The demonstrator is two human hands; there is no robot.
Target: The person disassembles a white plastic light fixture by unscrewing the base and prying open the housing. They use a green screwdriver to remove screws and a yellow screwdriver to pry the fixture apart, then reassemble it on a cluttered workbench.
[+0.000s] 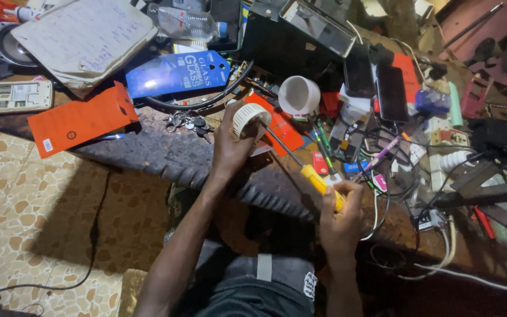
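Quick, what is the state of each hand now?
Left hand: closed, holding white ribbed round part.
Right hand: closed, holding yellow-handled screwdriver.

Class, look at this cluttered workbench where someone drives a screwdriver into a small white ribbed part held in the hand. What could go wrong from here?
1. The screwdriver tip points toward the left hand holding the white ribbed part; a slip could jab the palm.
2. The work is at the bench edge; a loosened piece might drop to the floor.
3. The white cup and phones crowd close, so a knock could topple them.

Ribbed white plastic bulb base (249, 117), screwdriver (300, 167) w/ glossy yellow plastic handle, metal shaft, rough worn bench (165, 155)
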